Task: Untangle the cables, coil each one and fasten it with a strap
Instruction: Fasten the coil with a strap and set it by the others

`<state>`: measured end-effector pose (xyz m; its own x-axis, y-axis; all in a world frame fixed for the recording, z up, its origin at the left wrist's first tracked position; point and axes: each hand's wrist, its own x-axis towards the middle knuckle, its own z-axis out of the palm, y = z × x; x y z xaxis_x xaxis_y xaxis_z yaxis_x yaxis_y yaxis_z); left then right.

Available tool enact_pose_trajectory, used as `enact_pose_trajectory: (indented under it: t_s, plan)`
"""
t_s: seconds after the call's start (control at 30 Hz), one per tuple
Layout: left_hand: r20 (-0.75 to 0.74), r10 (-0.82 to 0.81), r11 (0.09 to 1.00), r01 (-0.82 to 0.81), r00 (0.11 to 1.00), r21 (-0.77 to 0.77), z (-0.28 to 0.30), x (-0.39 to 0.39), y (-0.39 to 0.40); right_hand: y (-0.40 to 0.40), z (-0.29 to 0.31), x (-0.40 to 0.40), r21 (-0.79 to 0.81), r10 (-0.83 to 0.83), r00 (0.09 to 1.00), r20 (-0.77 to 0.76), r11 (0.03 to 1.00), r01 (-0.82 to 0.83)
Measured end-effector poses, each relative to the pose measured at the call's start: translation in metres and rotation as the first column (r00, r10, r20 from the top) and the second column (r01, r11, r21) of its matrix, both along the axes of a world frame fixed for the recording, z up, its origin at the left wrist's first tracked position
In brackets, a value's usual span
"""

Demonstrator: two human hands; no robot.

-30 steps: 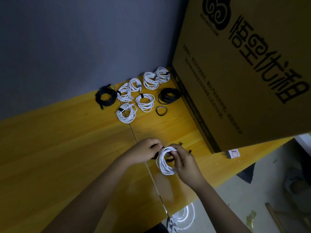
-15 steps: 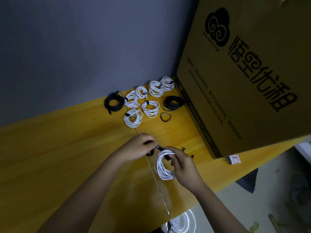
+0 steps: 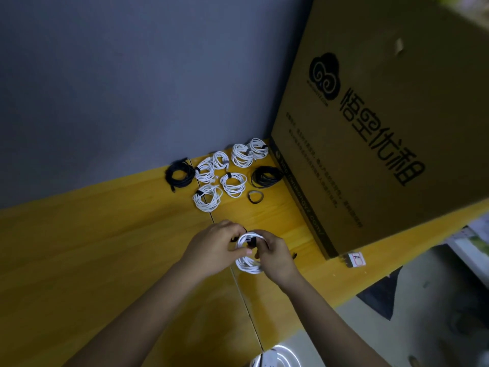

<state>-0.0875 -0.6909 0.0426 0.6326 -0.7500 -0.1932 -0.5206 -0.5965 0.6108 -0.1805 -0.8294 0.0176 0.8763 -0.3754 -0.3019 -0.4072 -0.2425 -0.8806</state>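
Surface: yellow wooden table (image 3: 79,255) against a grey-blue wall (image 3: 119,75); a thin seam runs across the top, passing under the hands.
Obstruction: large cardboard box (image 3: 383,144) with black printed characters stands on the right part of the table, just beside the far coils and near the right hand.
Finished coils: six white coils (image 3: 232,184) lie grouped at the far edge by the wall, each with a dark strap where visible; one black coil (image 3: 180,174) sits at the left end of the group, another black coil (image 3: 265,176) at the right, touching or nearly touching the box base.
Loose strap: small black loop (image 3: 255,196) lies alone between the white coils and the box.
Small item: a white tag with red marking (image 3: 356,258) rests at the box's near corner, by the table edge.
Task cable: white coiled cable (image 3: 247,263) is held just above the table between both hands, with a black strap (image 3: 252,241) across its top.
Left hand: left hand (image 3: 214,247) comes in from the lower left, fingers curled, thumb and fingertips pinching the coil's left side.
Right hand: right hand (image 3: 276,254) comes from the lower right, fingers curled on the strap and the coil's right side.
Edges: table's near edge runs diagonally just right of the right forearm; floor lies beyond.
Open room: bare tabletop spreads left of the hands and between them and the finished coils.
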Motion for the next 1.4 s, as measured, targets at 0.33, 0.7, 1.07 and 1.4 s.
enact_pose_trajectory:
  t_s: [0.33,0.7,1.07,1.4]
  plan:
    - [0.251,-0.047,0.998,0.035,0.967,0.053,0.009,-0.003,-0.011,0.010,0.012,-0.002,0.007,-0.027,0.997,0.067,1.000,0.026]
    - [0.121,0.137,0.972,-0.110,0.983,-0.205,0.008,-0.004,-0.006,0.014,0.016,0.000,0.118,-0.109,0.988,0.113,0.988,0.095]
    - [-0.535,0.295,0.792,-0.516,0.792,-0.327,0.001,-0.001,-0.015,0.023,0.017,0.001,0.153,-0.130,0.969,0.210,0.983,0.099]
    - [-0.151,0.281,0.843,-0.319,0.948,-0.433,0.005,-0.006,-0.018,0.023,0.007,0.007,0.154,-0.242,0.919,0.311,0.967,0.202]
